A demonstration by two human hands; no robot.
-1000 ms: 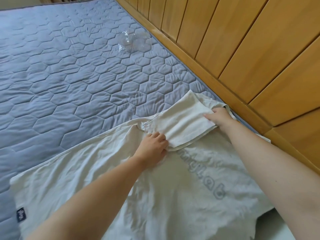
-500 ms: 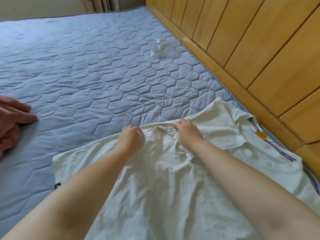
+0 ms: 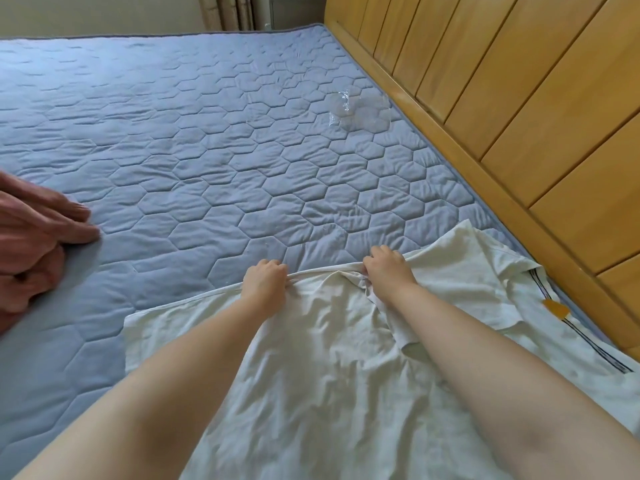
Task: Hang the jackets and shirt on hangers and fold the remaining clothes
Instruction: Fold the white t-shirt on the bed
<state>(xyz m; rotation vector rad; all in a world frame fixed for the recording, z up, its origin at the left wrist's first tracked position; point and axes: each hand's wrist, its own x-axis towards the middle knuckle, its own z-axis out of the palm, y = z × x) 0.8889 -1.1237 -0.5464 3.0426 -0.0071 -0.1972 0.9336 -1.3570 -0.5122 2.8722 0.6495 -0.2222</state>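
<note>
- A cream T-shirt (image 3: 329, 375) lies spread, wrinkled, on a blue quilted mattress pad (image 3: 207, 150), near the bed's right side, beside a wooden headboard (image 3: 519, 98).
- The left hand (image 3: 265, 280) and right hand (image 3: 388, 271) sit close together at the shirt's far edge. Both have curled fingers gripping the fabric, which bunches between them.
- One sleeve (image 3: 464, 258) lies out flat to the right. Dark lines and an orange patch (image 3: 556, 308) show near the right edge.
- Progress, as a judgement: this shirt's fold looks barely begun, with no neat crease made yet.
- No hangers, jackets or folded pile are in view, so the rest of the task cannot be judged.
- A clear plastic wrapper (image 3: 356, 112) lies farther up the bed.
- A second person's hand (image 3: 45, 223) rests at the left edge.
</note>
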